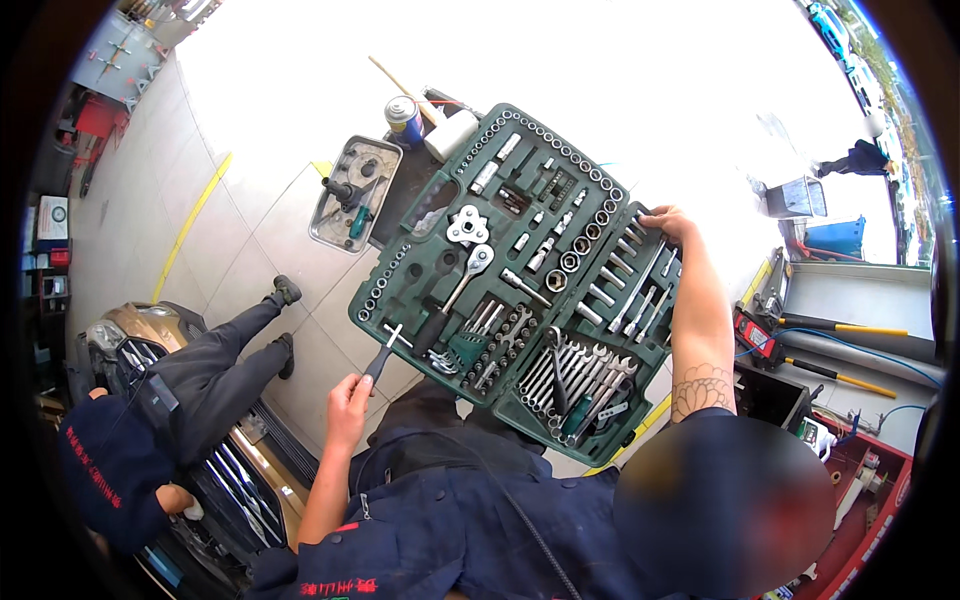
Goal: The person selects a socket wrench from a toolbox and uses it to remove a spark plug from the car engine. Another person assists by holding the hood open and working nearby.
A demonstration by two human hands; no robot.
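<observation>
An open green socket-set case [395, 295] lies across the middle, filled with sockets, a ratchet [465, 272] and a bank of combination wrenches [575, 375]. My left hand [348, 398] is closed on a dark-handled tool [382, 355] with a silver crossbar, at the case's lower left corner. My right hand [670, 222] has its fingers curled at the case's upper right, by a row of deep sockets [620, 260]; what they grip is partly hidden. The tattooed right forearm runs down along the case's right side.
A metal tray [325, 225] of tools, a spray can [405, 122] and a white bottle [448, 137] sit behind the case. A co-worker [215, 385] leans by a gold car [150, 325] at left. A red tool cart [870, 500] and jacks [760, 340] stand at right.
</observation>
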